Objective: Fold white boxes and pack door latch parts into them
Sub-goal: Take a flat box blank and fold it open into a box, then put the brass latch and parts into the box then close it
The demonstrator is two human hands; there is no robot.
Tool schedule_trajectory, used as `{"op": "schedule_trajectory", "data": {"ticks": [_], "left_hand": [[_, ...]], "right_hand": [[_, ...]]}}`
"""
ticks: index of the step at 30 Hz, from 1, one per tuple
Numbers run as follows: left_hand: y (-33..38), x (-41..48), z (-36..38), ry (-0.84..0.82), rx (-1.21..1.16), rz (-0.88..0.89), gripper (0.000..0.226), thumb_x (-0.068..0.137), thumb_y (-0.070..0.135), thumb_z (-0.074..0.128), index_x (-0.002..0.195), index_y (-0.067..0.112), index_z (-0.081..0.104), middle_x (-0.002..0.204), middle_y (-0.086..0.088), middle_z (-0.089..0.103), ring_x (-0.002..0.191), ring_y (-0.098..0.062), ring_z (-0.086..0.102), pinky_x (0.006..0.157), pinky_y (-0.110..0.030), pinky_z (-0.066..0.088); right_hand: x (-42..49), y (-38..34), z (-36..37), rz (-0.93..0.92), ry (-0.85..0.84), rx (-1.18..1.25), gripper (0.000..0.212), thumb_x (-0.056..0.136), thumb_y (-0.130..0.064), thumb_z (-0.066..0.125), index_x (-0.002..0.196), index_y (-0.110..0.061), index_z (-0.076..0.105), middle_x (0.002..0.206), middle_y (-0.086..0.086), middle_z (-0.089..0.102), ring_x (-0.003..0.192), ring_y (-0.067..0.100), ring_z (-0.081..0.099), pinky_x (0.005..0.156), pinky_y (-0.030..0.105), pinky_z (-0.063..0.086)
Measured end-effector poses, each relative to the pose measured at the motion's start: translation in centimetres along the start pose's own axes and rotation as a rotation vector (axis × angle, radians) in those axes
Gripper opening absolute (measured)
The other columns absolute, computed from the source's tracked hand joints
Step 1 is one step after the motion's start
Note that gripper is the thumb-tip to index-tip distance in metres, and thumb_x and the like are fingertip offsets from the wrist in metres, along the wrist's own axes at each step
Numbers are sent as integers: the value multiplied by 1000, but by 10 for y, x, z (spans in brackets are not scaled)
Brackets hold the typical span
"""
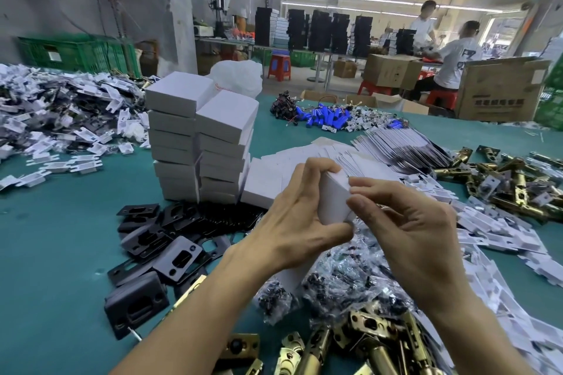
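Observation:
A small white box is held above the green table between both hands. My left hand grips its left side, fingers curled over the top and thumb under the bottom. My right hand pinches its right edge with thumb and forefinger. Two stacks of folded white boxes stand behind to the left. Flat white box blanks fan out behind the hands. Brass latch bolts lie in front, with more brass latch bolts at the right. Black strike plates lie at the left.
Bags of small screws sit under my hands. White card inserts are piled at far left and along the right edge. Blue batteries lie at the table's back. Two people work by cardboard boxes beyond.

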State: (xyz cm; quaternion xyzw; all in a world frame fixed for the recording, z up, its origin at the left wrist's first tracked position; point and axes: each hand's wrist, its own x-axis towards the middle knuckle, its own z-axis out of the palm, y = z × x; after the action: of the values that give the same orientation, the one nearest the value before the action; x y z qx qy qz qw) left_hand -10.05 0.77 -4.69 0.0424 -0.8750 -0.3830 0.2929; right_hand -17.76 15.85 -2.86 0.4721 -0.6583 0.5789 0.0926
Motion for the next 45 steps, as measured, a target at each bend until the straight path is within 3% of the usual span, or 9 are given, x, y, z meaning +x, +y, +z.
{"op": "schedule_trajectory", "data": {"ticks": [9,14,18,22,25,28,32,39,45], "left_hand": [[3,-2,-1,26,55,12,53,69,51,65,105,48,26,102,15,43,80,-5,50,61,-28,47],[4,0,4,63,15,-11,62,70,49,77,107,46,27,112,16,41,101,4,47,75,-26,48],[7,1,0,132,4,36,80,65,54,84,126,45,32,128,15,38,118,0,43,91,-10,39],[15,12,-13,364,-253,-279,42,81,55,74,94,18,58,90,4,61,68,-7,60,57,-16,47],[14,14,-21,-44,-708,-747,78,84,79,46,108,6,65,85,-9,71,61,-20,69,52,-29,55],[12,10,-21,-312,-1065,-785,88,82,85,38,117,12,73,92,-12,75,75,-27,74,62,-37,61],[9,10,-20,-321,-1288,-834,73,80,75,55,109,12,79,95,-16,74,85,-33,74,67,-42,61],[3,12,-13,-83,-1242,-885,68,69,30,75,129,3,60,110,-21,67,84,-34,68,72,-55,61],[-3,10,-9,67,-1030,-784,32,74,-2,73,101,11,63,93,-13,59,78,-24,62,72,-47,59]], "right_hand": [[-5,5,8,162,-88,109,19,88,-27,70,101,-42,69,74,14,71,64,48,64,54,62,51],[-6,2,12,146,-46,103,19,90,-18,71,99,-35,70,71,1,74,64,18,73,59,45,58],[-3,7,3,147,132,93,18,91,-14,67,96,-31,69,72,0,71,44,15,57,41,26,43],[5,6,-5,23,317,76,31,88,-2,68,110,-22,58,101,-25,66,89,7,69,70,18,57],[2,5,-1,-65,234,75,50,81,-6,71,121,-31,52,118,-16,58,115,9,61,87,25,57],[-4,9,7,-140,31,-126,65,76,4,75,131,-22,52,115,-3,56,114,11,59,92,26,55],[-10,11,14,-187,-179,-232,69,69,13,77,123,-27,65,111,-1,55,107,-4,52,85,1,40],[-6,17,2,6,-456,-364,42,89,-33,68,125,-48,54,118,-28,56,112,-6,53,93,16,43],[-4,46,-20,298,-336,-573,25,95,-23,62,119,-29,67,102,-18,65,86,-8,56,84,22,49]]}}
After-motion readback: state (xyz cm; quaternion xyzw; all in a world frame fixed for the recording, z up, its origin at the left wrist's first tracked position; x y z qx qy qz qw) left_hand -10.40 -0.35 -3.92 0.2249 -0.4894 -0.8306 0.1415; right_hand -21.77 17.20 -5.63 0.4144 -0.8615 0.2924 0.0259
